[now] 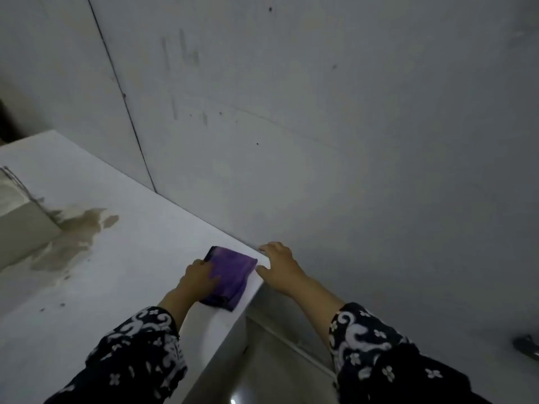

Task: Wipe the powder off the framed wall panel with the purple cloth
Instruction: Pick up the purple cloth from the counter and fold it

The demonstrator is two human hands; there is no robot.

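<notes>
Purple cloth (230,277) lies folded flat on the white counter (122,258), at its right end near the corner where it meets the grey wall (320,141). Left hand (199,277) rests on the cloth's left edge, fingers (211,279) laid over the fabric and pressed together, palm down; dim view, so can't tell if the thumb tucks under. Right hand (278,265) sits just right of the cloth at the counter's edge, its fingers spread and slightly bent, tips on the counter corner by the wall, thumb tip close to the cloth's right corner, touching or not unclear. Cloth looks like a rough rectangle, darker along the near and far edges, brighter purple in the middle. Both sleeves dark with white floral print (left sleeve (137,354)). Brownish dried stain (75,228) on the counter, well left of the cloth.
</notes>
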